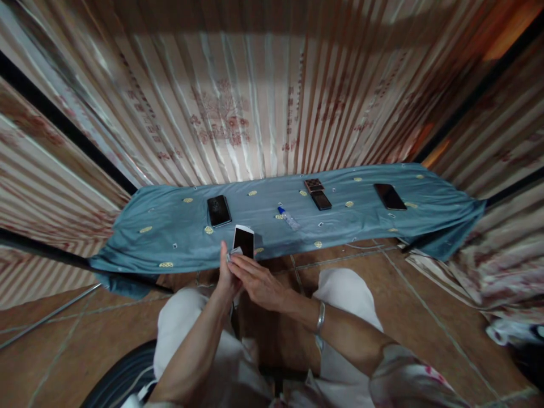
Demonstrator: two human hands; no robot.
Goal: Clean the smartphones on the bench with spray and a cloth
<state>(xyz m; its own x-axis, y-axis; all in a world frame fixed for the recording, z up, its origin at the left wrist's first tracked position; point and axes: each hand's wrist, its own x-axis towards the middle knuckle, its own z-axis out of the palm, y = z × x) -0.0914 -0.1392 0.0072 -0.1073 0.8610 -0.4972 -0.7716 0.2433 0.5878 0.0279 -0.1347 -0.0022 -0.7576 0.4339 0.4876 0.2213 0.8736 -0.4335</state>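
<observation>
the left hand point(226, 277) is raised upright at the near edge of the blue cloth point(170, 249), its fingers curled around the lower end of a white phone point(243, 241) whose dark screen faces up. a small pale thing – too small to tell what it is – sits between that hand and the phone's lower corner. the right hand point(257, 283) lies flat across in front of the left, its fingers straight and pressed together, the tips touching the left palm just below the phone. a silver bangle point(320, 317) circles the right wrist.

the phone stands over the cloth's near edge, close to the person's knees in white trousers point(348, 294).

on the cloth behind it lies a black phone point(219, 211), just beyond and to the left. a small bottle with a blue cap point(289, 218) lies on its side near the middle. further right a dark phone point(321, 200) touches a small brownish square thing point(313, 185), and another dark phone point(390, 196) lies well apart toward the right end. the cloth carries small yellow motifs – it is spread on a brown tiled floor point(425, 306) in front of striped curtains point(238, 113).
</observation>
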